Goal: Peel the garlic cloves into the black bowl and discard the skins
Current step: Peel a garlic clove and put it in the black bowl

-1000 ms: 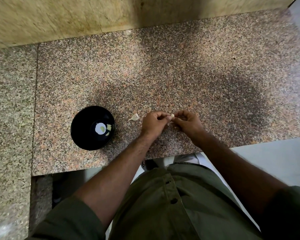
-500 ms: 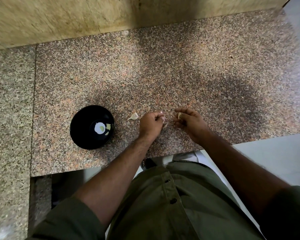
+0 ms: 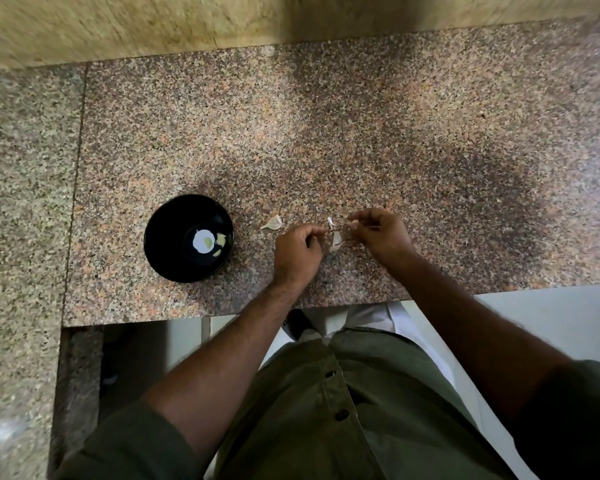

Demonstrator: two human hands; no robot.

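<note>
Head view: speckled granite counter [image 3: 361, 133] meets a beige stone wall [image 3: 153, 26].

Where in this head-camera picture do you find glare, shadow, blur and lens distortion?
Head view: glare makes a white spot inside the black bowl; a broad shadow darkens the granite counter right of the hands; the wall is smeared by blur; the wide-angle lens bends the counter's edges.

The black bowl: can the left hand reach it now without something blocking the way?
Probably yes. The black bowl stands open on the counter, to the left of the left hand. Only bare counter lies between them; the loose garlic piece sits further back. The fingers, however, seem busy with skin.
</note>
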